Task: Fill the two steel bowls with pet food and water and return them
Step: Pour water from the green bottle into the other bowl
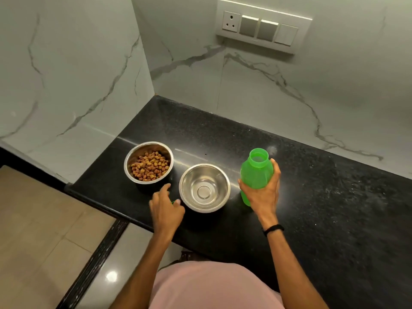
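The kibble bowl [148, 162] is standing near the worktop's [312, 186] left edge; the empty bowl [204, 188] is sitting just beside it, nearer the front edge. The right hand [263, 194] is gripping the bottle [256, 172], green, upright and uncapped, right of the empty bowl; the left hand [166, 211] is hovering before the bowls, fingers [165, 188] curled over something green [172, 202]; its grip I cannot tell.

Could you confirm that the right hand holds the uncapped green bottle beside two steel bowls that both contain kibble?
Not quite. The head view shows kibble only in the left bowl; the right bowl, next to the green bottle, is empty. The right hand does hold the uncapped bottle beside them.
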